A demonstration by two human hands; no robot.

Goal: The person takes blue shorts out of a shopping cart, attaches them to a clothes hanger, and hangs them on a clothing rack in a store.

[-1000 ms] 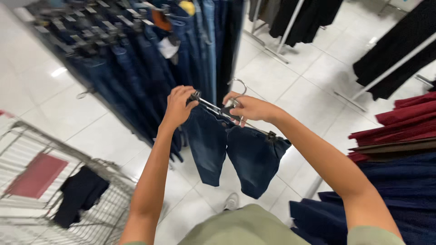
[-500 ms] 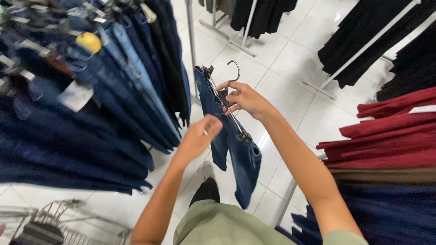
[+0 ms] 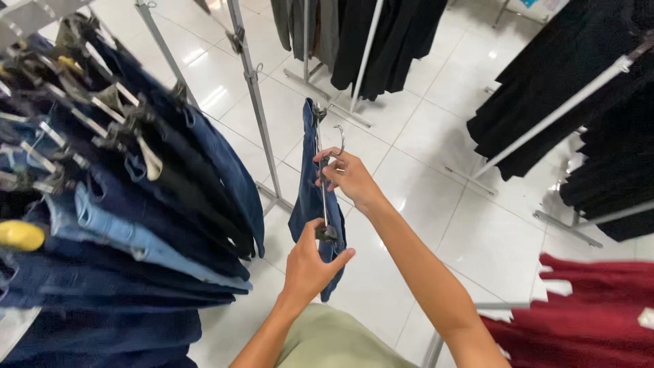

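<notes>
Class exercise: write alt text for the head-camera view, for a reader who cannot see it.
Two bare hands hold dark blue jeans clipped to a metal hanger: right hand near the hook, left hand at the near clip. A rack of jeans hangs at left.

The right hand (image 3: 347, 178) grips the metal clip hanger (image 3: 321, 178) near its hook, fingers closed around the bar; the left hand (image 3: 310, 264) pinches the hanger's near clip, thumb out to the side; dark blue denim shorts (image 3: 308, 197) hang from the clips, edge-on between the two hands; to the left, a rack of blue jeans (image 3: 122, 204) hangs crowded on a slanted rail (image 3: 253, 88); black garments (image 3: 572, 75) hang at the right and top; dark red clothes (image 3: 586, 307) lie at the lower right; white floor tiles (image 3: 436, 143) lie beneath.
</notes>
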